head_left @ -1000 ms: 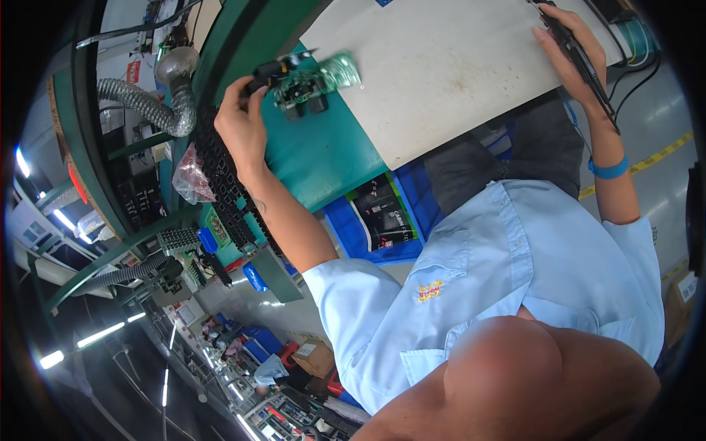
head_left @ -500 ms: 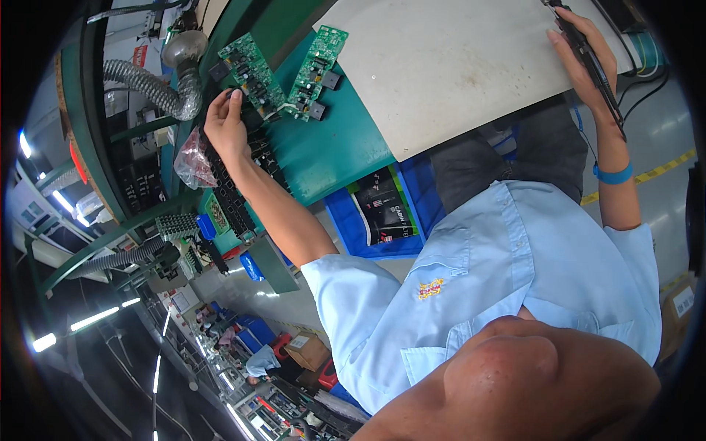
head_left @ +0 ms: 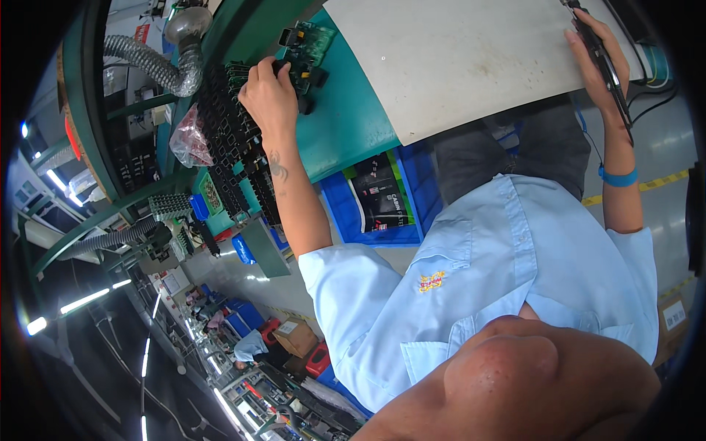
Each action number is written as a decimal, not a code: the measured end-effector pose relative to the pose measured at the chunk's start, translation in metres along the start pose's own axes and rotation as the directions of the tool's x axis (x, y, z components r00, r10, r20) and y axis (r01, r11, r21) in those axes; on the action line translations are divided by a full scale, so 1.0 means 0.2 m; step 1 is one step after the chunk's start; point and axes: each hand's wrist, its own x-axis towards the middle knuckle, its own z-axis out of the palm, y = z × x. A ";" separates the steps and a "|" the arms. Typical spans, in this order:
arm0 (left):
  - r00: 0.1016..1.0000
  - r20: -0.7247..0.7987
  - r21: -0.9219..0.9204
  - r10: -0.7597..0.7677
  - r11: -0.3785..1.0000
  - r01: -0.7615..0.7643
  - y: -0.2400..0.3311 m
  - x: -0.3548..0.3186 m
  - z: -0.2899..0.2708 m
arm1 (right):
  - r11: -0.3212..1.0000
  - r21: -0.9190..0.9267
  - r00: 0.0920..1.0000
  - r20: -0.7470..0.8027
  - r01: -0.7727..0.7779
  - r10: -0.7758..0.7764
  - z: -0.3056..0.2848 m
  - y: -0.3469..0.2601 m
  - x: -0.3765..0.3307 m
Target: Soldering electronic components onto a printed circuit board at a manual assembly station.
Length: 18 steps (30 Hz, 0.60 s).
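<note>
Your light-blue button-front cloth shirt (head_left: 500, 242) is bearing yellow-and-red embroidered lettering (head_left: 432, 282). A black, green-edged flat package (head_left: 379, 195) in a blue plastic bin (head_left: 420, 187) is showing white lettering; a brown cardboard box (head_left: 667, 339) is carrying a white, dark-printed label (head_left: 674, 314); a red rectangular sign (head_left: 141, 33) is displaying pale lettering.

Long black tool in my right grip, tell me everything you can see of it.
The long black tool looks slim and hard, plastic or metal, with a body tapering to a narrow end. It is held slanted in the right grip, upper end toward the picture's top, narrow end over the wrist. I cannot tell its kind.
</note>
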 end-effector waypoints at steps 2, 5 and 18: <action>0.999 -0.023 -0.035 -0.038 0.999 0.037 -0.04 -0.01 0.05 | 0.999 0.012 0.999 -0.003 0.053 -0.053 0.00 -0.02 0.03; 0.965 0.022 -0.180 -0.261 0.949 0.261 -0.05 0.09 -0.08 | 0.995 0.041 0.996 -0.014 0.088 -0.087 0.01 -0.09 0.04; 0.693 0.104 -0.878 -0.714 0.261 0.401 0.07 -0.09 -0.32 | 0.818 0.569 0.975 0.124 0.085 -0.187 0.41 -0.69 0.09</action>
